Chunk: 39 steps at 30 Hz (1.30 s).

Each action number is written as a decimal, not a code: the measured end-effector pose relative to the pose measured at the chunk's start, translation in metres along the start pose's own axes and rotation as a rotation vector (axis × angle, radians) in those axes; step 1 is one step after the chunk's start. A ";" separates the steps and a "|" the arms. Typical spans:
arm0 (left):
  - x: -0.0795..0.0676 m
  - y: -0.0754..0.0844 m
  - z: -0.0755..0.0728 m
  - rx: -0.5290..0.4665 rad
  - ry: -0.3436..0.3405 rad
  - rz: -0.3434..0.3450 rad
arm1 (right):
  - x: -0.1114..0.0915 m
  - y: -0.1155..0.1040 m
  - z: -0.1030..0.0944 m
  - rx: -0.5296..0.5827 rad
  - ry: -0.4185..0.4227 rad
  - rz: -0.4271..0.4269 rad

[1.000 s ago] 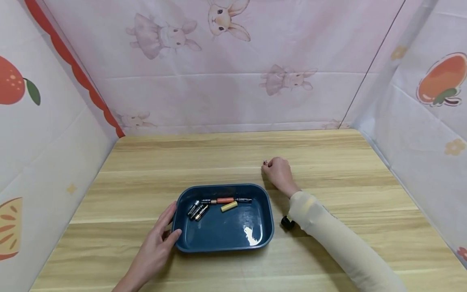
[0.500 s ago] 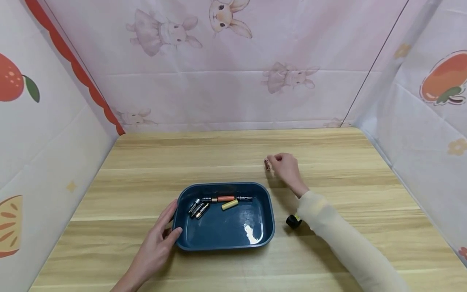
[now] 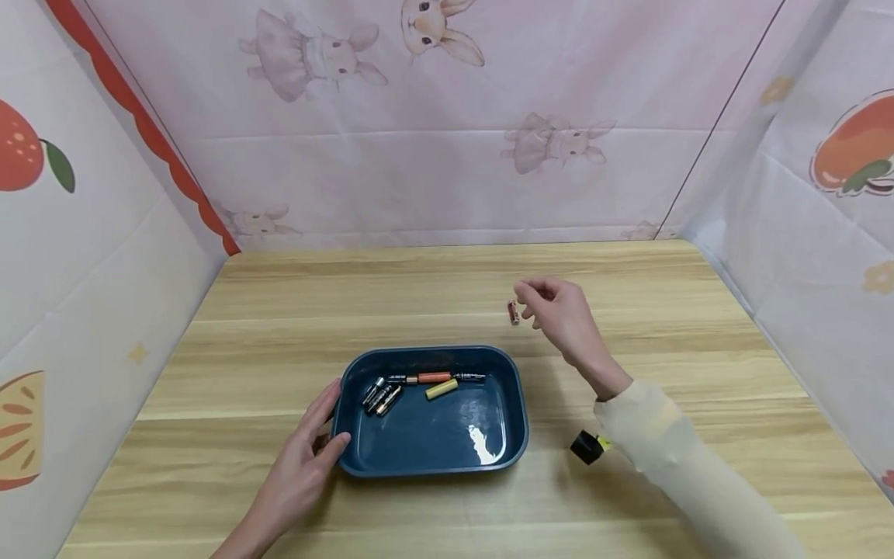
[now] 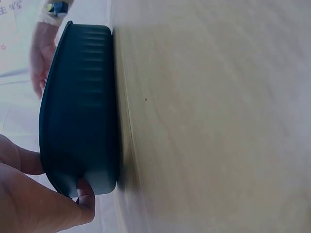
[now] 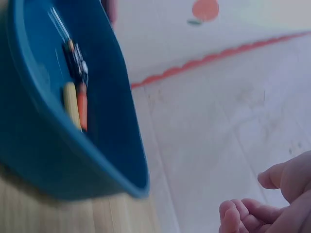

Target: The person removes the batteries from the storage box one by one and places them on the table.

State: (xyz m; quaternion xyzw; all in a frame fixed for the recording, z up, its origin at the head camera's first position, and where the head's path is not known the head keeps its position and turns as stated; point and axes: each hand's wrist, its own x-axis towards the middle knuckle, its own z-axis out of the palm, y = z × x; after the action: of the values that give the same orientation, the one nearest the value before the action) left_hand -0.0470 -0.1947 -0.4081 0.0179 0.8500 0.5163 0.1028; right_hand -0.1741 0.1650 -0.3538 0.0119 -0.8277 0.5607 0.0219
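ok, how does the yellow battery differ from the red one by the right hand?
Place: the yellow battery lies inside the blue tray; the red battery is outside it.
Look: the yellow battery is mostly plain; the red battery has pale ends.
Shared: both are small cylinders.

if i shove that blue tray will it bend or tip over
The blue tray should act stiff: its walls show no obvious bowing where the left hand holds it. It seems unlikely to tip, being low and broad on the table. The yellow cylinder inside might roll, as it lies on its side.
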 end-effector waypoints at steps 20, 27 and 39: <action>-0.001 0.000 0.001 0.002 0.002 0.024 | -0.053 0.007 0.062 -0.186 -0.356 -0.045; 0.000 0.002 0.001 -0.002 -0.002 0.009 | -0.048 0.006 0.072 -0.351 -0.423 -0.023; 0.000 0.003 0.001 0.009 0.002 -0.013 | -0.042 0.012 0.086 -0.467 -0.418 -0.105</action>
State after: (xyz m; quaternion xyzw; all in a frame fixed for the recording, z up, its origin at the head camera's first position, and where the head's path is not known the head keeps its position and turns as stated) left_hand -0.0467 -0.1929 -0.4060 0.0124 0.8525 0.5120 0.1050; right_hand -0.1347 0.0896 -0.3986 0.1643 -0.9188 0.3391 -0.1174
